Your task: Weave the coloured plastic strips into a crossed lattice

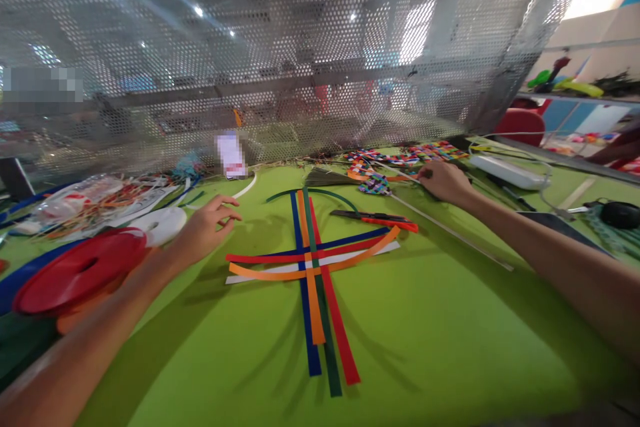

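Note:
Several coloured strips, blue, orange, green, red and white, lie crossed in a woven cross (313, 260) on the green table (425, 340). Left of it my left hand (206, 232) hovers with fingers apart and nothing in them. Further back on the right, my right hand (444, 181) has its fingers curled together beside a woven multicoloured piece (375, 183) and the end of an orange strip. What those fingers hold, if anything, is hidden. Scissors with orange handles (390, 221) rest between the cross and my right hand. A loose dark green strip (320, 191) arches behind the cross.
Red (85, 270) and white (163, 223) strip rolls sit at left, near a clear plastic bottle (80, 197) and scraps. A phone (231, 155) leans at the back against a perforated metal screen (300, 67). A white power strip (510, 172) lies at right.

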Tool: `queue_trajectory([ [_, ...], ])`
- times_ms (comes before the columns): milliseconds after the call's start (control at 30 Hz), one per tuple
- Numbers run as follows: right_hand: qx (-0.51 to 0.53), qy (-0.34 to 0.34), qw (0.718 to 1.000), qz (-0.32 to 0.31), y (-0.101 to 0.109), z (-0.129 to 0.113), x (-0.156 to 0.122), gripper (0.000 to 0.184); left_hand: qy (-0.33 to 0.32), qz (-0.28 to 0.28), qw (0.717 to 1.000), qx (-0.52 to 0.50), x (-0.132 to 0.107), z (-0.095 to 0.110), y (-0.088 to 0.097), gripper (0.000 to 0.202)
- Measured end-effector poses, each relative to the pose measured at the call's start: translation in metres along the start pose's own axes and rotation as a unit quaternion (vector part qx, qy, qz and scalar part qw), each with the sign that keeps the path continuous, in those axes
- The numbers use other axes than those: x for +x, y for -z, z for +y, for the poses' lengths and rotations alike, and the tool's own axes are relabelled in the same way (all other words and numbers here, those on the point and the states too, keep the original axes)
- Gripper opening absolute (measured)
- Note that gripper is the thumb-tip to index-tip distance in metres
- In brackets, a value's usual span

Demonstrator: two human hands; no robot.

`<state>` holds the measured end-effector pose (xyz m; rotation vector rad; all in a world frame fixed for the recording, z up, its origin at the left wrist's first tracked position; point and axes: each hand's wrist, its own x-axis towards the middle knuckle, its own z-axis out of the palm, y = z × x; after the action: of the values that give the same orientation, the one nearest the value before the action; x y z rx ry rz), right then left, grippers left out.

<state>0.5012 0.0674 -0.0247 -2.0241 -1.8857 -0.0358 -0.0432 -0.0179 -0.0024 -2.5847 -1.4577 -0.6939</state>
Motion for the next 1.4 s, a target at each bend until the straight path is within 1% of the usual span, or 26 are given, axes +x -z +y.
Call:
queue_trajectory([
  [133, 0.018, -0.005, 0.999, 0.028, -0.001, 0.0, 0.0, 0.025, -0.012, 0.012, 1.0, -0.002, 0.0, -0.004, -0.003, 0.03],
  [200, 0.029, -0.006, 0.998, 0.058, 0.0, 0.0, -0.001, 0.025, -0.019, 0.018, 1.0, -0.002, 0.0, -0.005, -0.004, 0.029],
  [267, 0.04, -0.016, 0.994, 0.104, 0.002, -0.001, -0.002, 0.026, -0.02, 0.019, 1.0, -0.001, 0.0, -0.005, -0.003, 0.028],
  [333, 0.051, -0.03, 0.986, 0.158, 0.005, -0.002, -0.003, 0.032, -0.013, 0.014, 1.0, 0.001, 0.0, -0.003, -0.001, 0.028],
  [400, 0.061, -0.043, 0.975, 0.208, 0.009, -0.002, -0.003, 0.042, -0.002, 0.003, 1.0, 0.001, 0.001, 0.001, 0.001, 0.028],
  [467, 0.076, -0.038, 0.963, 0.256, 0.012, -0.002, -0.004, 0.055, 0.007, -0.009, 1.0, 0.001, 0.002, 0.004, 0.003, 0.029],
  [533, 0.09, 0.008, 0.946, 0.311, 0.014, -0.004, -0.005, 0.066, 0.009, -0.014, 1.0, 0.001, 0.002, 0.005, 0.004, 0.029],
  [600, 0.088, 0.092, 0.927, 0.354, 0.014, -0.009, -0.008, 0.072, 0.006, -0.013, 1.0, 0.002, 0.003, 0.006, 0.004, 0.03],
  [633, 0.081, 0.136, 0.917, 0.365, 0.014, -0.012, -0.01, 0.073, 0.004, -0.011, 1.0, 0.003, 0.002, 0.005, 0.004, 0.03],
  [700, 0.061, 0.21, 0.907, 0.36, 0.013, -0.019, -0.015, 0.073, 0.002, -0.008, 1.0, 0.005, 0.002, 0.004, 0.003, 0.03],
  [800, 0.04, 0.279, 0.902, 0.326, 0.01, -0.03, -0.022, 0.068, 0.003, -0.01, 1.0, 0.001, 0.001, 0.003, 0.001, 0.03],
  [900, 0.049, 0.34, 0.899, 0.272, 0.006, -0.037, -0.026, 0.05, 0.006, -0.016, 1.0, -0.009, 0.001, 0.002, 0.001, 0.03],
  [1000, 0.073, 0.382, 0.895, 0.22, 0.0, -0.04, -0.027, 0.031, 0.011, -0.03, 0.999, -0.019, 0.0, 0.002, 0.0, 0.03],
  [1100, 0.09, 0.405, 0.892, 0.18, -0.007, -0.041, -0.026, 0.024, 0.011, -0.047, 0.999, -0.019, 0.0, 0.001, -0.002, 0.031],
  [1233, 0.113, 0.412, 0.894, 0.136, -0.011, -0.042, -0.026, 0.025, -0.004, -0.061, 0.998, -0.007, 0.001, 0.003, -0.001, 0.032],
  [1333, 0.127, 0.397, 0.901, 0.118, -0.011, -0.042, -0.027, 0.026, 0.003, -0.049, 0.999, 0.016, 0.005, 0.003, 0.011, 0.035],
  [1400, 0.136, 0.388, 0.905, 0.106, -0.01, -0.043, -0.029, 0.027, 0.023, -0.039, 0.998, 0.034, 0.008, -0.002, 0.028, 0.036],
])
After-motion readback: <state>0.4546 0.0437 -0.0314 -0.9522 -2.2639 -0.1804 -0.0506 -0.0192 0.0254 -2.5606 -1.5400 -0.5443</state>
